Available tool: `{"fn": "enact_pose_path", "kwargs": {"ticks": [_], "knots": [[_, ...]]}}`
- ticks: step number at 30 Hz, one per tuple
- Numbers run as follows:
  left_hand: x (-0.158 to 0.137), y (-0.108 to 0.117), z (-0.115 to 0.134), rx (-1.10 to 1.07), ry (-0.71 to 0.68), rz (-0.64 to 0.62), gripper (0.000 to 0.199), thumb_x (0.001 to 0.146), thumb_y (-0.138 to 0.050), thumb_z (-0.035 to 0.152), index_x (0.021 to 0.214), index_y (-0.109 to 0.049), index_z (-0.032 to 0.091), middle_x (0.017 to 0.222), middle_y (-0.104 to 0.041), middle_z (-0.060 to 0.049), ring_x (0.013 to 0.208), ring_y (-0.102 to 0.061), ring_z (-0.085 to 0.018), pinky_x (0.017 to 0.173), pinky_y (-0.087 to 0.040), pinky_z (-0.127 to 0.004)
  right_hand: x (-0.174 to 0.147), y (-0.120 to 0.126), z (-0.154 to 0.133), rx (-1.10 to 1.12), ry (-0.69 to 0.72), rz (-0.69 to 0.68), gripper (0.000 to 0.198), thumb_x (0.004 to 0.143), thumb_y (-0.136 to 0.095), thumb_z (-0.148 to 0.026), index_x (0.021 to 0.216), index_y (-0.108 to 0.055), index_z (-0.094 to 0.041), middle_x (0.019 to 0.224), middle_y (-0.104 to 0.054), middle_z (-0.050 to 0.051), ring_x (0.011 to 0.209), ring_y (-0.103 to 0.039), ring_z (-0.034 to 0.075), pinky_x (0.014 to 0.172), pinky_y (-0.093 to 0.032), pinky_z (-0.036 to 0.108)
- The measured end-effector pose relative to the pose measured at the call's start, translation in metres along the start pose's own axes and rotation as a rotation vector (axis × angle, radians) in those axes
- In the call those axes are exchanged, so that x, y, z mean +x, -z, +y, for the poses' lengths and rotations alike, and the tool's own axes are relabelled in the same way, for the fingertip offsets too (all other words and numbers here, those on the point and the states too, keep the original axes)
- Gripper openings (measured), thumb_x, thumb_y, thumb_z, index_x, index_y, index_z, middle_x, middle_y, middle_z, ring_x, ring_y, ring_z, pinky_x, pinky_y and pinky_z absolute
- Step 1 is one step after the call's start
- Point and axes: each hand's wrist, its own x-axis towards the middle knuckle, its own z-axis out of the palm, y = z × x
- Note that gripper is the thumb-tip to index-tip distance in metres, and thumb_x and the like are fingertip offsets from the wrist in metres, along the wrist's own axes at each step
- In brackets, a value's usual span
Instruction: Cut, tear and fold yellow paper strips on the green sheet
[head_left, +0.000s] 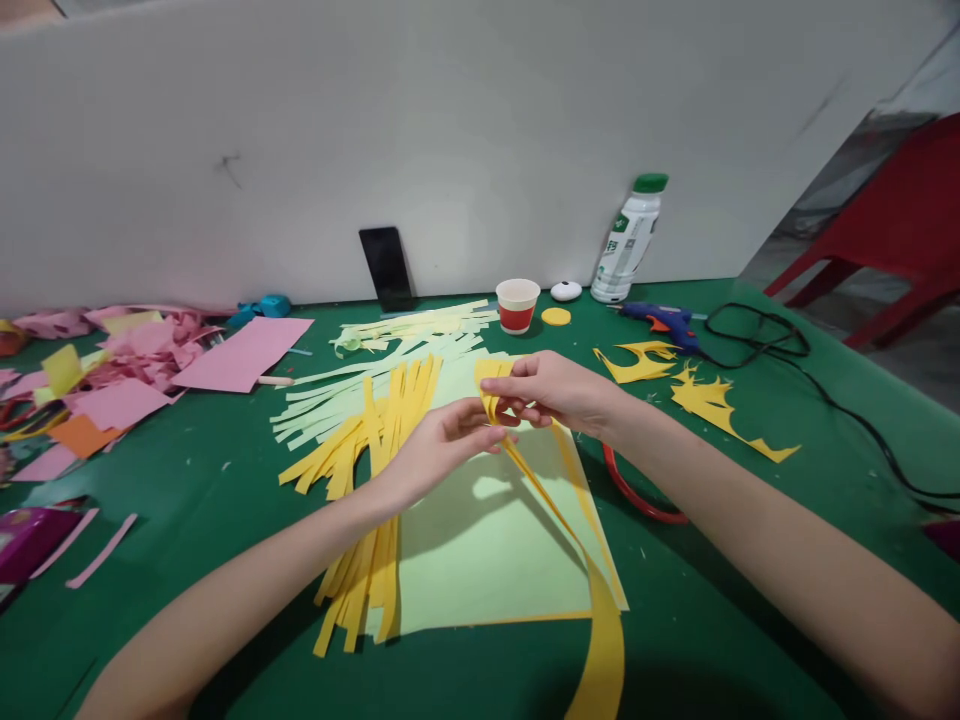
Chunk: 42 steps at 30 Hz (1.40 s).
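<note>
My right hand point(551, 390) pinches the folded upper end of a yellow paper strip point(604, 640) between thumb and fingers. From there the strip slants down to the right and runs off the bottom of the view. Against the strip, just below that fold, my left hand point(457, 435) has its thumb and fingers closed. Under both hands lies a light green paper sheet point(480, 570), with yellow paper showing along its right and lower edges. A pile of cut yellow strips point(386, 560) rests on the sheet's left side, partly behind my left forearm.
Pale green strips point(315, 410) lie behind the yellow ones. Pink paper scraps point(127, 400) are heaped at left. A phone point(386, 265), paper cup point(517, 305) and bottle point(630, 240) stand along the wall. To the right are a blue glue gun point(664, 320), its cord and yellow offcuts point(712, 400).
</note>
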Motion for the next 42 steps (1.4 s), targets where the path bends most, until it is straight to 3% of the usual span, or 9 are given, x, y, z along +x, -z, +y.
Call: {"fn": "enact_pose_path", "kwargs": {"ticks": [9,16,22,26,30,35,37,39,42], "knots": [[0.000,0.002,-0.005,-0.372,0.009,0.054,0.013,0.079,-0.050,0.024,0.073,-0.058,0.015,0.066,-0.060,0.000,0.068,-0.058,-0.014,0.072,-0.045,-0.030,-0.004,0.015,0.002,0.031,-0.037,-0.006,0.038,0.059,-0.072,-0.039,0.051,-0.044,-0.014,0.041,-0.040,-0.008,0.033,-0.030,0.000,0.031,-0.017,0.015],[0.002,0.001,-0.011,-0.274,0.049,0.136,0.015,0.074,-0.062,0.030,0.081,-0.061,0.017,0.072,-0.059,0.001,0.065,-0.053,-0.011,0.064,-0.041,-0.025,-0.010,0.009,0.008,-0.022,-0.033,0.008,0.030,0.063,-0.069,-0.037,0.058,-0.050,-0.014,0.050,-0.044,-0.005,0.040,-0.036,0.003,0.035,-0.020,0.017],[0.001,-0.001,-0.013,-0.203,0.008,0.180,0.020,0.074,-0.063,0.033,0.089,-0.065,0.020,0.085,-0.063,-0.001,0.076,-0.054,-0.012,0.066,-0.039,-0.024,-0.020,-0.003,0.006,-0.043,0.011,0.057,0.022,0.064,-0.065,-0.033,0.062,-0.054,-0.015,0.056,-0.045,-0.003,0.047,-0.038,0.005,0.039,-0.023,0.019],[0.000,-0.001,-0.014,-0.192,-0.011,0.210,0.016,0.073,-0.064,0.032,0.084,-0.067,0.020,0.078,-0.064,0.000,0.067,-0.051,-0.009,0.060,-0.037,-0.021,-0.024,-0.012,0.010,-0.050,0.091,0.135,0.015,0.065,-0.063,-0.029,0.066,-0.055,-0.016,0.055,-0.041,-0.006,0.048,-0.034,0.005,0.042,-0.023,0.019],[-0.002,-0.003,-0.012,-0.182,0.007,0.187,0.014,0.070,-0.067,0.031,0.078,-0.068,0.019,0.073,-0.064,0.001,0.062,-0.051,-0.007,0.057,-0.038,-0.019,-0.022,-0.016,0.014,-0.031,0.124,0.219,0.019,0.069,-0.059,-0.029,0.059,-0.048,-0.016,0.050,-0.036,-0.007,0.045,-0.031,0.004,0.043,-0.023,0.020],[-0.016,-0.016,-0.001,-0.153,0.092,0.016,0.015,0.066,-0.070,0.028,0.073,-0.070,0.015,0.071,-0.068,-0.003,0.062,-0.059,-0.012,0.058,-0.045,-0.023,-0.008,-0.006,0.018,0.047,0.090,0.282,0.025,0.073,-0.056,-0.027,0.058,-0.039,-0.017,0.050,-0.032,-0.008,0.041,-0.029,0.003,0.040,-0.021,0.018],[-0.026,-0.025,0.005,-0.104,0.078,-0.160,0.016,0.069,-0.067,0.027,0.073,-0.070,0.012,0.071,-0.069,-0.007,0.068,-0.062,-0.017,0.063,-0.048,-0.026,-0.002,0.000,0.021,0.070,0.065,0.294,0.024,0.075,-0.054,-0.026,0.060,-0.038,-0.016,0.050,-0.030,-0.009,0.039,-0.025,0.002,0.038,-0.017,0.018],[-0.036,-0.035,0.009,-0.055,-0.024,-0.356,0.018,0.072,-0.063,0.022,0.079,-0.070,0.007,0.079,-0.069,-0.011,0.078,-0.063,-0.020,0.071,-0.048,-0.027,0.003,0.005,0.024,0.079,0.038,0.299,0.020,0.079,-0.052,-0.025,0.064,-0.043,-0.015,0.051,-0.033,-0.009,0.038,-0.025,0.001,0.036,-0.018,0.017],[-0.048,-0.048,0.004,0.062,-0.136,-0.609,0.014,0.072,-0.060,0.016,0.077,-0.070,0.007,0.084,-0.070,-0.013,0.076,-0.063,-0.018,0.069,-0.047,-0.022,0.005,0.010,0.030,0.071,-0.005,0.295,0.016,0.084,-0.049,-0.027,0.082,-0.053,-0.012,0.065,-0.050,-0.004,0.047,-0.043,0.004,0.042,-0.036,0.017]]}}
